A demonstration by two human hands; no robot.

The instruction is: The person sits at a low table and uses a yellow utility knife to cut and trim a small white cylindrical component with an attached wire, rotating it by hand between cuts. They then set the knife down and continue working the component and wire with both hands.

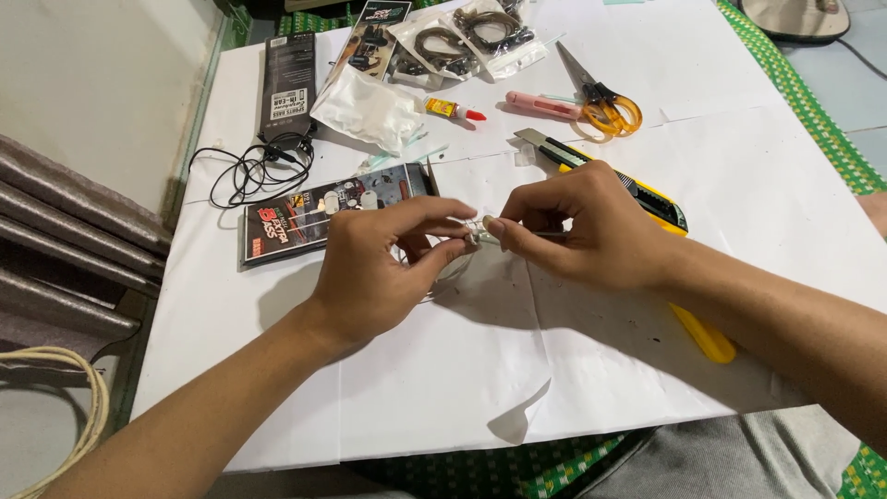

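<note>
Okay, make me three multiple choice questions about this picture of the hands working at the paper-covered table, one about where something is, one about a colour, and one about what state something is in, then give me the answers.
1. Where do the scissors lie?
A. at the far side of the table, beyond the hands
B. under the left hand
C. on the floor

2. What colour is the utility knife body?
A. pink
B. yellow and black
C. green

3. How are the left hand and right hand placed?
A. flat and apart
B. fingertips meeting, pinching a small clear piece
C. both gripping the scissors

Answers: 1 A, they rest near the pink tool; 2 B, yellow casing shows beyond the right wrist; 3 B, thumbs and fingers close on the piece between them.
</note>
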